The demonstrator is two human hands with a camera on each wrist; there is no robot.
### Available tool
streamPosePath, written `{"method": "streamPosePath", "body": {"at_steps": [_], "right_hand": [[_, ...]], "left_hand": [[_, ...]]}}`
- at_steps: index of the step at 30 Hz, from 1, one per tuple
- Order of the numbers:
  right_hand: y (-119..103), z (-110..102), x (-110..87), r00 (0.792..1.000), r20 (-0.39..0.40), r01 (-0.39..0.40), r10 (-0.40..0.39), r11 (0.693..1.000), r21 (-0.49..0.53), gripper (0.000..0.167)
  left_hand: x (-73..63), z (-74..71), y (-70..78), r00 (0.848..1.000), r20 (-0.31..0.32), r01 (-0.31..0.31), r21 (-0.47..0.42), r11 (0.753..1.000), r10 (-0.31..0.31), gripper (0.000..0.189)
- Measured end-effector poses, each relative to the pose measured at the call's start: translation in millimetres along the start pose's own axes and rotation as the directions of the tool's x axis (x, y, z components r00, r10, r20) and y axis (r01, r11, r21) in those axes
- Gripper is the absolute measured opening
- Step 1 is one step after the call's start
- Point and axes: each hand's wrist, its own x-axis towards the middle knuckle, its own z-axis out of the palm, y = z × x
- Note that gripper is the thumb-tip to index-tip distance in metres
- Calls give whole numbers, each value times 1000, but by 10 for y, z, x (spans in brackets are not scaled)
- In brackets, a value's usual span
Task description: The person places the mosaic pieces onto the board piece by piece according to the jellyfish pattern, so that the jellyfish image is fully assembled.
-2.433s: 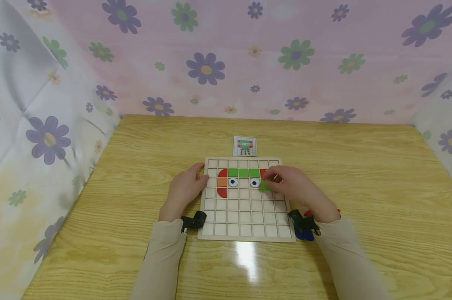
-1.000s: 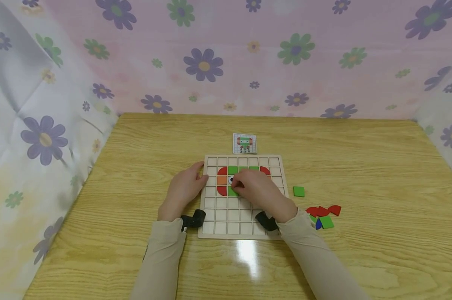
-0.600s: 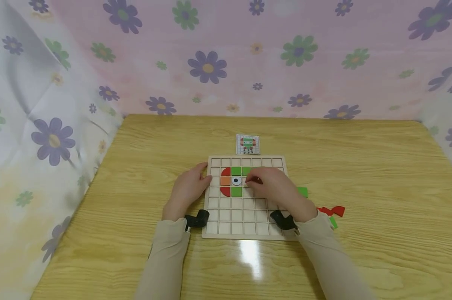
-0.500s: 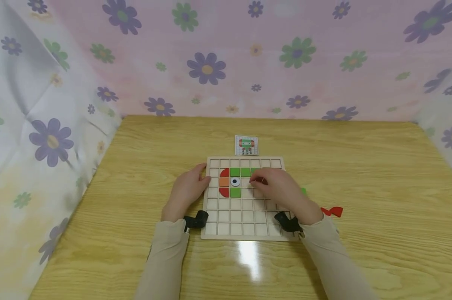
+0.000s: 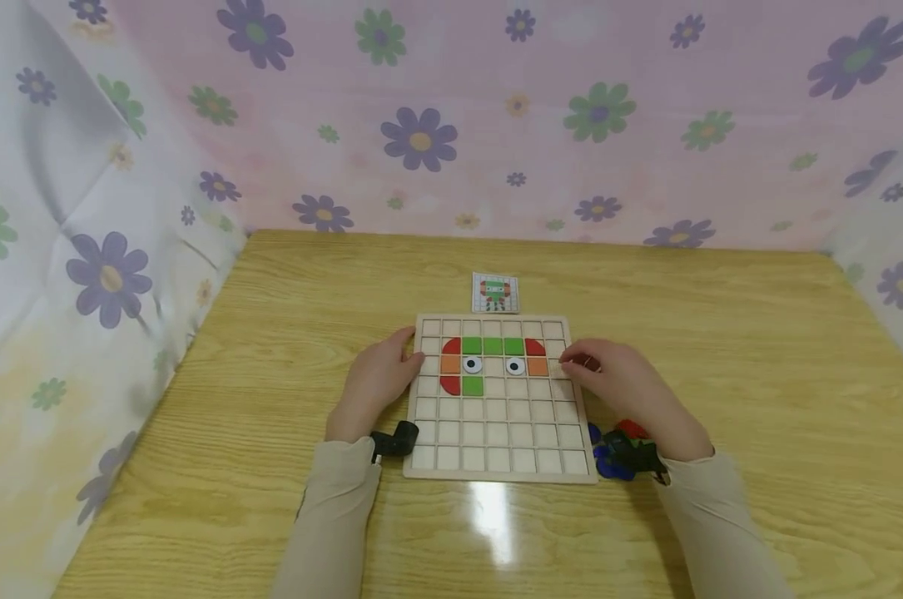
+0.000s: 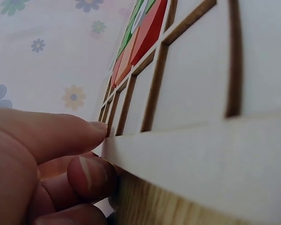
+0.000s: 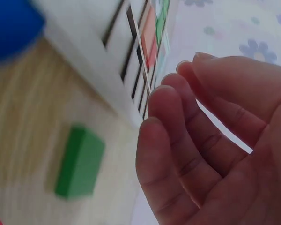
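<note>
A flowered cloth [image 5: 488, 71] stands like a wall behind the wood-grain worktop [image 5: 331, 291] in the head view. On this worktop lies the wooden grid board [image 5: 523, 459], with a pattern card [image 5: 495, 293] at its twelve o'clock. Half a second ago the right hand [image 5: 625, 381] was above the board; now it is at the three o'clock edge, so the right eye piece [image 5: 514, 366] and the right orange square [image 5: 537, 366] are uncovered. I judge that these places are filled, while the lower right of the face lacks pieces. Inside the cells, the second row has green squares [image 5: 492, 345] between two red quarters [image 5: 534, 347]; the third has two eyes between orange squares, its middle cell bare; the fourth has one red quarter and one green square. Loose blue pieces [image 5: 614, 462] lie at four o'clock, partly hidden. In the left wrist view, the left hand [image 6: 51, 159] pinches the board's rim, at its nine o'clock. In the right wrist view, the fingers are loosely bent, with nothing visible between them; a green block [image 7: 79, 161] lies on the worktop at eight o'clock.
</note>
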Motion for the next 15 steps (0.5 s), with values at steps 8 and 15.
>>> {"method": "streamPosePath", "body": {"at_steps": [8,15], "right_hand": [[247,-173,-84,995,80,-62,63,998,-16,27],[364,-211,-117,987,151,-64,59,998,26,33]], "left_hand": [[0,5,11,1000,-4,0,18,1000,0,51],[5,11,12,1000,-17,-11,31,999,12,50]]}}
